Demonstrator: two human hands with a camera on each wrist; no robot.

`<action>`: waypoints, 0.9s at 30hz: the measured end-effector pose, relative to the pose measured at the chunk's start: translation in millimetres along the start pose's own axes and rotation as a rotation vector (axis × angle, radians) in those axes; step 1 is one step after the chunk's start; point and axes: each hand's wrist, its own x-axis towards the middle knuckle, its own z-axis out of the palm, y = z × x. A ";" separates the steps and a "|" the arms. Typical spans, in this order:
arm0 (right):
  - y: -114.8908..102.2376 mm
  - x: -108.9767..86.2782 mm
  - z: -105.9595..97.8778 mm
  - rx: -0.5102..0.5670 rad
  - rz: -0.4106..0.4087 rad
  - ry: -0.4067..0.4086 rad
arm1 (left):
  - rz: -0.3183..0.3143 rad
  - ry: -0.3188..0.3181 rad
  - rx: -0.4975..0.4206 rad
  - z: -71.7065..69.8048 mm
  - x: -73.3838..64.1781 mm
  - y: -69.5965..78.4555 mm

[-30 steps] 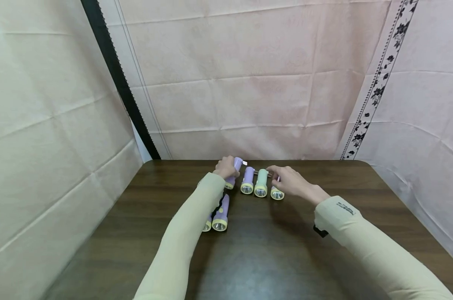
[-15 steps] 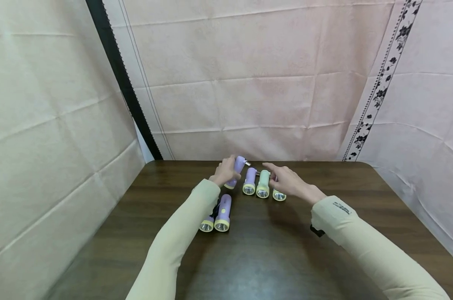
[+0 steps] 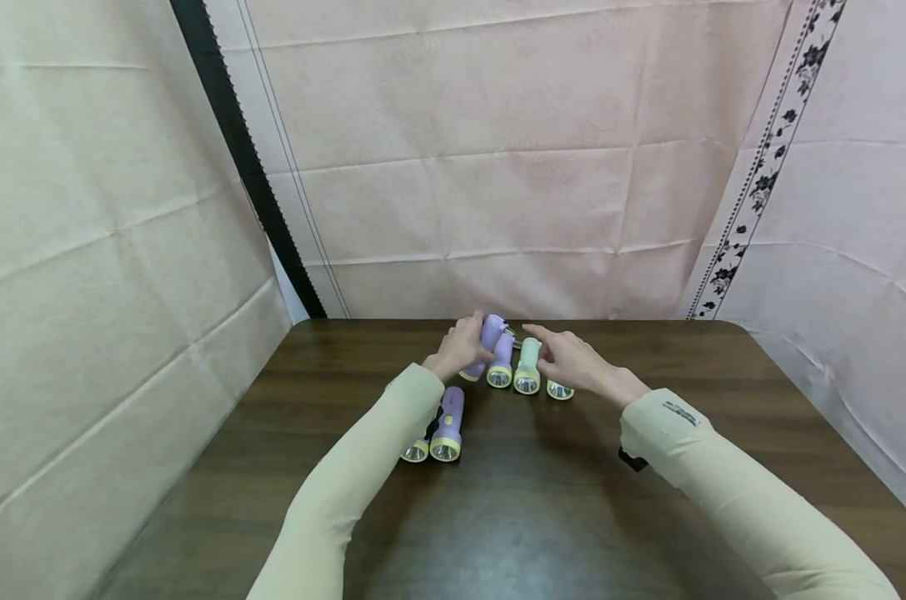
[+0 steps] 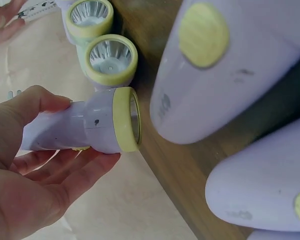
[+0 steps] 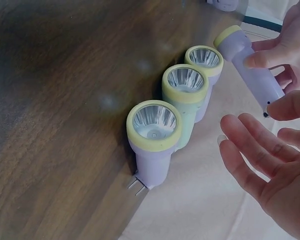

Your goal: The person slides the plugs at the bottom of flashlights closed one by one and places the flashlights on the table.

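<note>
My left hand (image 3: 462, 348) grips a purple flashlight (image 4: 65, 125) with a yellow rim, thumb on one side and fingers on the other. In the right wrist view that flashlight tilts beside a row on the table: a purple flashlight (image 5: 208, 82), a green flashlight (image 5: 187, 112) and another purple flashlight (image 5: 154, 167) with two metal prongs out at its tail. Beside the row, my right hand (image 3: 573, 360) has its fingers spread, holding nothing. In the right wrist view, a right-hand fingertip (image 5: 277, 109) appears close to the held flashlight's tail; contact is unclear.
Nearer on the dark wooden table (image 3: 543, 500), two more purple flashlights, one fully visible (image 3: 448, 421) and one partly hidden flashlight (image 3: 417, 451), lie side by side by the left forearm. A pale cloth (image 3: 498, 208) hangs behind the table's far edge.
My left hand has carried its flashlight rightward, close to the row. My right hand has shifted slightly left, with its index finger extended farther over the row. The flashlights on the table stay put.
</note>
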 end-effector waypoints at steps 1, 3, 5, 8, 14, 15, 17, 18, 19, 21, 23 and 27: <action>-0.3 0.6 0.2 0.003 0.002 -0.003 | 0.002 0.000 0.002 0.0 -0.5 0.5; -1.2 1.8 0.7 0.012 0.009 -0.012 | 0.010 -0.002 0.009 0.1 -1.7 1.7; -2.1 2.7 0.9 0.015 0.015 -0.019 | 0.020 -0.004 0.010 0.4 -2.6 3.2; -3.5 4.2 1.8 0.014 0.018 -0.023 | 0.036 -0.012 0.010 1.1 -3.7 6.3; -4.0 5.4 2.8 0.013 0.005 -0.026 | 0.046 -0.028 -0.006 0.3 -6.2 12.4; -3.9 5.3 2.7 0.012 0.004 -0.026 | 0.047 -0.030 -0.009 0.1 -6.6 13.2; -3.3 4.9 2.4 0.007 0.006 -0.027 | 0.050 -0.034 -0.012 -0.1 -7.0 14.2; -3.0 4.6 2.2 0.005 0.007 -0.028 | 0.054 -0.036 -0.015 -0.3 -7.1 14.5; -2.7 4.3 2.0 0.003 0.007 -0.029 | 0.058 -0.038 -0.016 -0.4 -7.2 14.7; -2.2 4.1 1.7 0.002 0.006 -0.032 | 0.066 -0.042 -0.021 -0.7 -7.3 14.9; -1.7 4.2 1.8 -0.002 0.004 -0.033 | 0.076 -0.045 -0.028 -1.0 -7.4 15.0; -0.5 4.9 2.9 -0.008 -0.005 -0.027 | 0.094 -0.050 -0.042 0.1 -7.2 14.5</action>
